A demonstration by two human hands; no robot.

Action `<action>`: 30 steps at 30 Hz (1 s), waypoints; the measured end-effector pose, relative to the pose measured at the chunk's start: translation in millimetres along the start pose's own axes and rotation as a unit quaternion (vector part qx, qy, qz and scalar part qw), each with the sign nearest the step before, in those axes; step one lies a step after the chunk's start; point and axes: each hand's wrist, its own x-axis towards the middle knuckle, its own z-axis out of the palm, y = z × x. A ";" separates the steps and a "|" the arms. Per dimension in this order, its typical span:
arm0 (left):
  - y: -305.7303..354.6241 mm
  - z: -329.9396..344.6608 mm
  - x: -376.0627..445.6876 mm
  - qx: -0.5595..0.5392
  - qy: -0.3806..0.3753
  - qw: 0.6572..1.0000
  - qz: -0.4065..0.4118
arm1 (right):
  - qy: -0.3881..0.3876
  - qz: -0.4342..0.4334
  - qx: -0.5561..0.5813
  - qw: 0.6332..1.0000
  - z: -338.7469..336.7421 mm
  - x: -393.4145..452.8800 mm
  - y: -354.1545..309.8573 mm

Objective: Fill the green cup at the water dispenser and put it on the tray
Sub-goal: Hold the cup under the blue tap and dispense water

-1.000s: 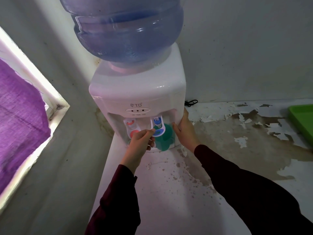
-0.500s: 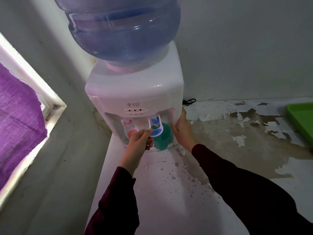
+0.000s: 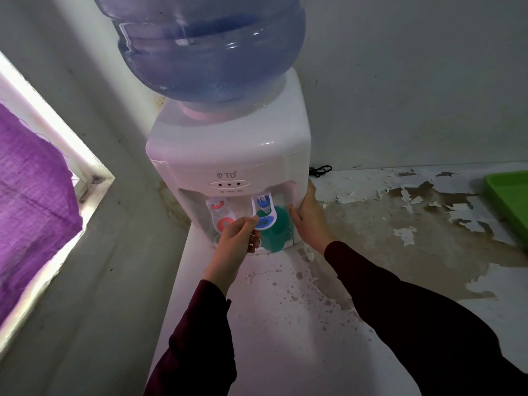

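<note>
The green cup (image 3: 276,234) stands in the recess of the white water dispenser (image 3: 228,150), directly under the blue tap lever (image 3: 264,221). My left hand (image 3: 235,238) has its fingers curled, with thumb and forefinger pinching the left edge of that blue lever. My right hand (image 3: 310,221) grips the dispenser's right front corner, its thumb just beside the cup. Part of the cup is hidden behind the lever. The green tray (image 3: 511,195) lies on the counter at the far right edge, cut off by the frame.
A large blue water bottle (image 3: 208,47) sits on top of the dispenser. A red tap lever (image 3: 221,217) is left of the blue one. A black cable (image 3: 321,170) lies behind. The counter (image 3: 400,224) has peeling paint. Purple cloth (image 3: 31,195) hangs at the left window.
Both hands keep the same hold on the lever and the dispenser. The cup has not moved. Only my view shifts slightly.
</note>
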 end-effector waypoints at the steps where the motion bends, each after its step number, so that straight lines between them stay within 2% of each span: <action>1: -0.1 0.0 0.1 0.002 0.000 1.000 0.000 | -0.001 -0.001 0.001 1.000 0.0 -0.2 -0.1; 30: -5.4 -0.1 2.9 -0.001 0.000 1.000 0.003 | 0.003 0.001 0.003 1.000 2.7 3.1 6.0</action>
